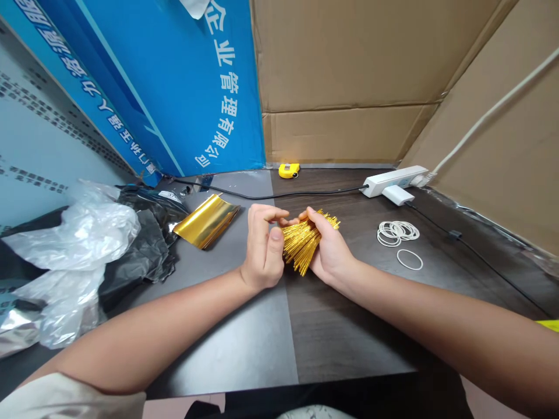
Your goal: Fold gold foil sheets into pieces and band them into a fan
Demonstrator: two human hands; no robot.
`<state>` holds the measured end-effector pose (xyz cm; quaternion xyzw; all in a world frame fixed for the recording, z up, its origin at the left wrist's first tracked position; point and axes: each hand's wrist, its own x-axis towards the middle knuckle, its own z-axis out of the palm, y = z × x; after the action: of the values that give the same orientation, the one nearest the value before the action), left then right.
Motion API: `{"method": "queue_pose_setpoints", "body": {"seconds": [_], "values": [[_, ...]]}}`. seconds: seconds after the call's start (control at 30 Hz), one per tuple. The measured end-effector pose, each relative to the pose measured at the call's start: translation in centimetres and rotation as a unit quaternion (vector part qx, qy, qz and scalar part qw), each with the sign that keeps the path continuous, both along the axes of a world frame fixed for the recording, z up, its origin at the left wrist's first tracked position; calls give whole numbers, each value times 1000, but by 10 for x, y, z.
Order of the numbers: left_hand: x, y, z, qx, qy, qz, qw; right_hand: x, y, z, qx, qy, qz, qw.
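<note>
A bundle of gold metallic twist ties (300,241) is between my hands, its strands fanning toward me. My right hand (329,247) is closed around its right side, the thumb lying along the top. At the left edge of the bundle is my left hand (264,247), fingers bent over toward the far side and thumb raised against the strands. The left fingertips are partly hidden behind the bundle, near the right hand's fingertips. White rubber bands (398,231) lie in a loose pile to the right, with a single one (409,260) apart from them.
Folded gold foil (207,221) lies left of my hands. Crumpled clear plastic bags (82,233) and black bags (144,244) fill the left side. At the back are a yellow tape measure (289,170), a black cable (301,193) and a white power strip (395,179). Cardboard panels (345,64) wall the table.
</note>
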<state>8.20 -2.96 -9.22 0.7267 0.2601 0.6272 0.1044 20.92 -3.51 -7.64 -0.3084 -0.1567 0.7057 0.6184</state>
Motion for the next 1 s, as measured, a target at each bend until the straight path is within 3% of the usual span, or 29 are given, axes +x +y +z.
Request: {"method": "queue_pose_setpoints", "body": {"seconds": [0.13,0.33,1.0], "values": [[-12,9,1,16,50,-19,998,15,13,1,2,2,-34,999],[-15,13,9,38,139,-114,983,28,20,2,21,-11,-55,998],[-15,12,9,52,166,-73,982,26,17,-2,7,-20,-43,999]]}}
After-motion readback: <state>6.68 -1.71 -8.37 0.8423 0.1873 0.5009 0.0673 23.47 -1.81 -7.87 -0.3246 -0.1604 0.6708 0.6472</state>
